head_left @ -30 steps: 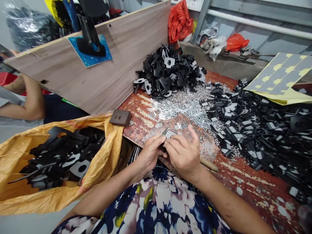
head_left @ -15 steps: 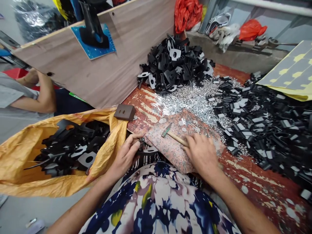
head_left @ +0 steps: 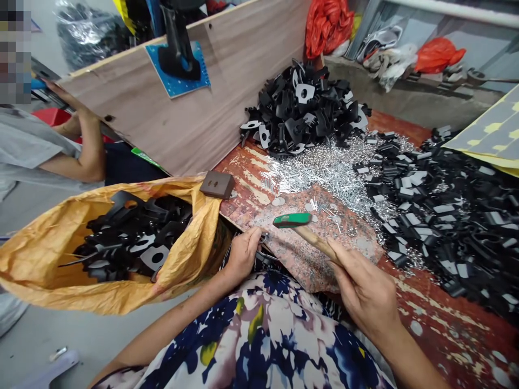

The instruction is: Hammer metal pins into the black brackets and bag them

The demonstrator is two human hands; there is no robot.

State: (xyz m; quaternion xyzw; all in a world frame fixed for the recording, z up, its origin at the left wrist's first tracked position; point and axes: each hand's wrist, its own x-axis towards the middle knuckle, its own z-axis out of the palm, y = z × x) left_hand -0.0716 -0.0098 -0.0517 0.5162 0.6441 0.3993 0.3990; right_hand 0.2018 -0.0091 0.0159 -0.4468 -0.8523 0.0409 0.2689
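Observation:
My right hand (head_left: 367, 286) is closed round the wooden handle of a hammer (head_left: 316, 237). Its green head hangs over a speckled pinkish stone slab (head_left: 292, 259). At the slab's left edge my left hand (head_left: 244, 251) pinches a small black plastic part (head_left: 264, 237), mostly hidden by the fingers. Several loose metal pins (head_left: 320, 205) lie on the slab's far side. Just beyond it spreads a heap of shiny pins (head_left: 324, 167).
An orange sack (head_left: 81, 300) of black parts stands at left, a brown block (head_left: 218, 185) beside its rim. More black parts pile up at the back (head_left: 295, 127) and right (head_left: 454, 227). Behind a wooden board (head_left: 194, 119) sits another person (head_left: 52, 146).
The hammer has come up off the slab, its head now nearer the camera, with my right hand gripping the handle. My left hand has shifted right along the slab's edge.

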